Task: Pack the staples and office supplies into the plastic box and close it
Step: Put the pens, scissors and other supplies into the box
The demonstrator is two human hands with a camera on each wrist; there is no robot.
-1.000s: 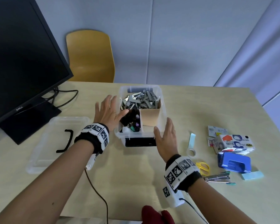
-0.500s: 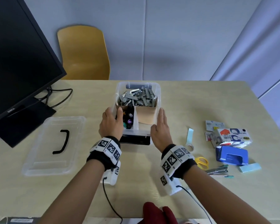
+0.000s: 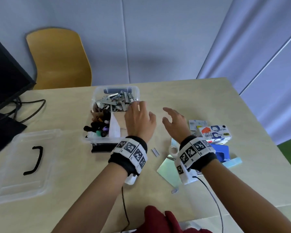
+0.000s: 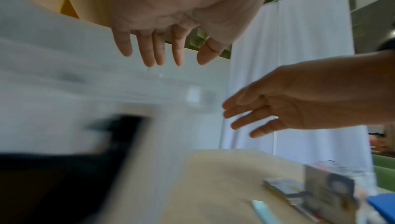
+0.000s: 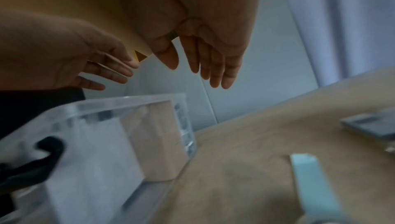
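The clear plastic box [image 3: 91,140] stands open on the table. It holds loose staples [image 3: 114,101] at the back, markers [image 3: 99,127] front left and a cardboard divider [image 3: 120,121]. My left hand [image 3: 139,119] hovers open over the box's right side, fingers straight and holding nothing. My right hand [image 3: 173,122] is open just right of the box, above the table. In the left wrist view the left hand [image 4: 153,51] and right hand [image 4: 278,109] both show spread fingers. The right wrist view shows the right hand [image 5: 203,62] above the box [image 5: 128,134].
The clear lid [image 3: 22,165] with a black handle lies far left. Right of the box lie a tape carton [image 3: 215,133], blue hole punch [image 3: 223,153], light blue pad [image 3: 233,163], tape roll [image 3: 174,149], staple strip [image 3: 155,152] and a shiny sheet [image 3: 168,171]. A monitor [image 3: 5,81] stands back left.
Both hands have let go of the box's sides and moved right. The left hand now hovers over the box's right half and the right hand is beside it.
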